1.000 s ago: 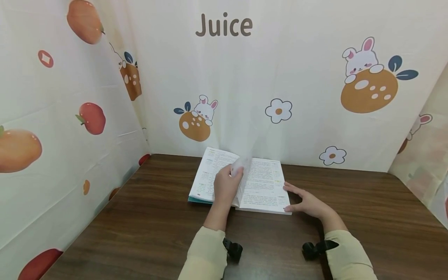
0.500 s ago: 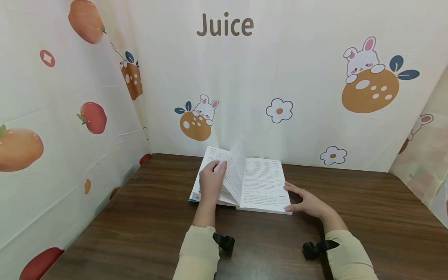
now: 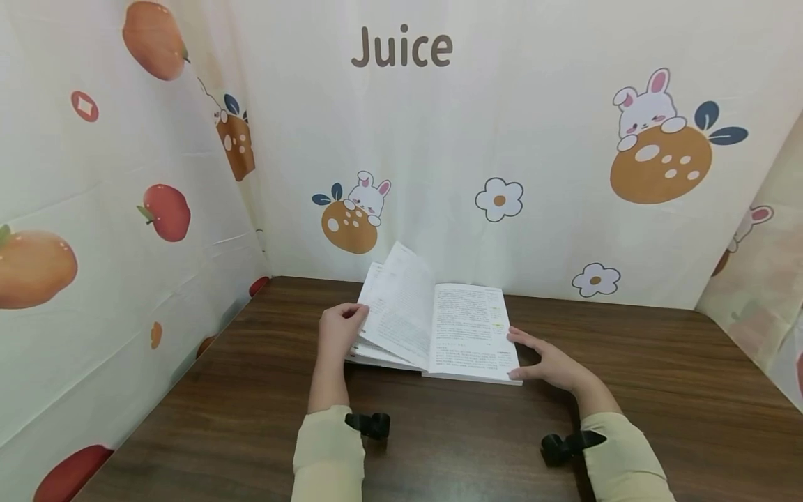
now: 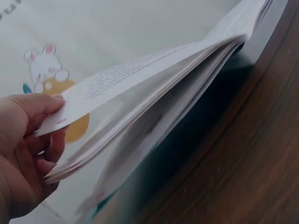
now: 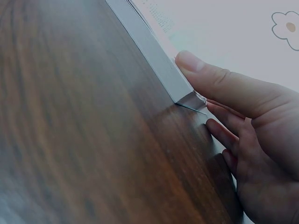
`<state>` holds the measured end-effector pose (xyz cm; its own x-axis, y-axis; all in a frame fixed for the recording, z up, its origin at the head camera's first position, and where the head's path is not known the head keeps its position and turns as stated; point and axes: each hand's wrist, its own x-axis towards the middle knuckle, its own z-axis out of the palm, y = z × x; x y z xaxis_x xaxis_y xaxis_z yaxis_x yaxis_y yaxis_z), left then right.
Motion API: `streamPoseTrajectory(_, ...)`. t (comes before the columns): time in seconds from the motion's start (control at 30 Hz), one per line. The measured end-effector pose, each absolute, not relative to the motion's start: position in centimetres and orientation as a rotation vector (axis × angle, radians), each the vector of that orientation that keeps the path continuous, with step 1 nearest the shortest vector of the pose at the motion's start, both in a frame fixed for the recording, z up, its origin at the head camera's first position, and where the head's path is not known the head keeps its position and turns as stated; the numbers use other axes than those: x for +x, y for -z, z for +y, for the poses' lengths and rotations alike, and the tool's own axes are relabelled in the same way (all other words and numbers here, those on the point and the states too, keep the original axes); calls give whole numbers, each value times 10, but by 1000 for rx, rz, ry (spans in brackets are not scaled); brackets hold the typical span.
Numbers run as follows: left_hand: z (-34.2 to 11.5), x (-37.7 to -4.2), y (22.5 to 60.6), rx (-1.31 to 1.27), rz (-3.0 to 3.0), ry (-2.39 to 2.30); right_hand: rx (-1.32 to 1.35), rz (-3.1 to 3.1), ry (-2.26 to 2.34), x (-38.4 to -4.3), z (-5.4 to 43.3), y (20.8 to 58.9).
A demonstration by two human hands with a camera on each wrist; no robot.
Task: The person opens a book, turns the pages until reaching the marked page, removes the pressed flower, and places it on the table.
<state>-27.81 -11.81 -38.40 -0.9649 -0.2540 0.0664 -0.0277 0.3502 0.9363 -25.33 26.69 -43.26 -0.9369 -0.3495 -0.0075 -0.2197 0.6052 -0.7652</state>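
Observation:
An open book with printed white pages lies at the back of the table. My left hand is at its left side, pinching the outer edge of a lifted page between thumb and fingers. In the left wrist view, the thumb presses that page from above, and more loose pages fan out below it, over a teal cover. At the right edge of the book, my right hand rests with thumb and fingers spread. Its thumb lies on the corner of the page block; the other fingers are beside the edge.
The dark wood table extends in front of the book and to both sides. A pale curtain printed with fruit, rabbits and flowers hangs right behind the book, and another printed sheet hangs along the left.
My left hand has moved from the middle of the book to its left edge, bringing pages over to the left. The right hand has stayed at the right edge.

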Motion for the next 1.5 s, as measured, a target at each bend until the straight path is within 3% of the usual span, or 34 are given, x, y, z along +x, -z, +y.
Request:
streamPoseTrajectory(0.43, -137, -271, 397, 456, -2732, 1384, -447, 2681, 1230, -254, 266, 432)
streamPoseTrajectory(0.83, -124, -274, 408, 395, -2944, 849, -461, 2593, 1298, -251, 268, 429)
streamPoseTrajectory(0.97, -100, -277, 402, 147, -2877, 765, -462, 2583, 1303, -252, 268, 429)
streamPoseTrajectory(1.2, -50, -276, 403, -631, -2958, 758, -474, 2580, 1313, -253, 267, 431)
streamPoseTrajectory(1.5, -40, -272, 412, -587, -3110, 822, -538, 2577, 1336, -252, 270, 432)
